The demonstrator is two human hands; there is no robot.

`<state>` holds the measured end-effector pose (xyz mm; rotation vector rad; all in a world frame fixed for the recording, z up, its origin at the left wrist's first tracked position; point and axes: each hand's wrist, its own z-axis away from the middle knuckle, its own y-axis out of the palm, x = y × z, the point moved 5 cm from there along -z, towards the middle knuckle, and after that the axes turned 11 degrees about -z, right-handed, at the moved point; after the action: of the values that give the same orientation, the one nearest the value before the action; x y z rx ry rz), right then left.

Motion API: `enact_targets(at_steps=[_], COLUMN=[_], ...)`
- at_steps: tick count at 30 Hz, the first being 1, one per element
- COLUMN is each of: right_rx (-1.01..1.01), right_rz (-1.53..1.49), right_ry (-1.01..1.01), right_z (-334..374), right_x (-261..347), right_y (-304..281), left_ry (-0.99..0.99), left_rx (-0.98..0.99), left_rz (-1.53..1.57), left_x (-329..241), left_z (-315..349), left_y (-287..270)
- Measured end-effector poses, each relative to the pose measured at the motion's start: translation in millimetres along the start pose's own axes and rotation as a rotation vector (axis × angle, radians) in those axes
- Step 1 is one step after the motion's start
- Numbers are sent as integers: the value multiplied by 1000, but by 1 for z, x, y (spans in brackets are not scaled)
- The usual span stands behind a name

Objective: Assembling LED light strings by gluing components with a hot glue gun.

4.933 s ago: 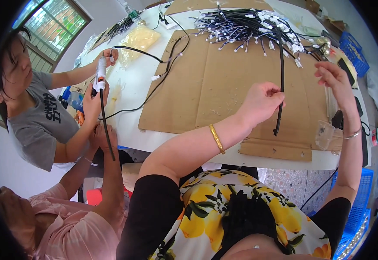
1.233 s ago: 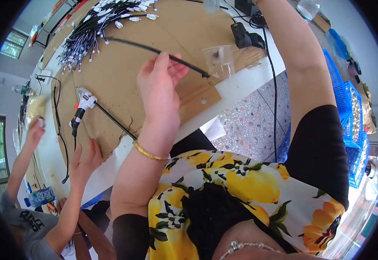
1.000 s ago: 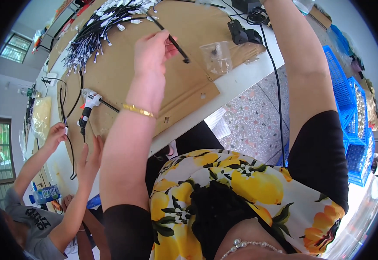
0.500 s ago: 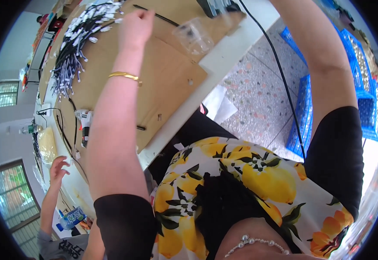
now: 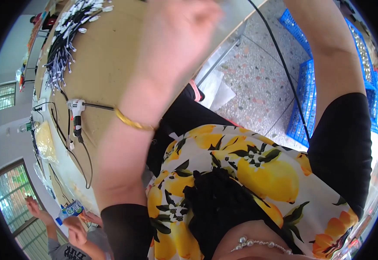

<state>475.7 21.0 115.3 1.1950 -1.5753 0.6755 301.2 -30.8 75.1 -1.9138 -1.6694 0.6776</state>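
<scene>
Above the brown cardboard sheet (image 5: 106,65) on the white tabletop (image 5: 69,170), near its near edge, the left hand (image 5: 184,30) is seen blurred, fingers curled; whether anything is gripped cannot be told. The right hand is out of view. Toward the far edge, black cables with white connectors (image 5: 63,45) are bunched, near a white-and-black glue gun (image 5: 76,114) laid on the cardboard.

Heaped black cables (image 5: 62,43), white connectors (image 5: 82,30), along cardboard's (image 5: 106,56) left edge, white-and-black glue gun (image 5: 76,112) lying nearby, black stick (image 5: 100,106) projecting rearward
</scene>
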Motion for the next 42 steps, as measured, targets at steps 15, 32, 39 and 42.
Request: enact_targets(at_steps=[15,32,39,42], right_rx=[-13,-77,-66,18], right_rz=[-601,-462,-664,-598], right_ry=[65,350,516,697], right_z=[-14,-176,-194,-161], right_x=[54,-48,-111,-122], right_y=[8,18,48,67], left_ry=[-358,-157,474,776], left_rx=[291,728,1047,1150], left_rz=[375,-593,-1020,-1161], left_x=[-24,74,-16,-70], left_z=[189,385,385,369], left_y=[64,43,-58,-88])
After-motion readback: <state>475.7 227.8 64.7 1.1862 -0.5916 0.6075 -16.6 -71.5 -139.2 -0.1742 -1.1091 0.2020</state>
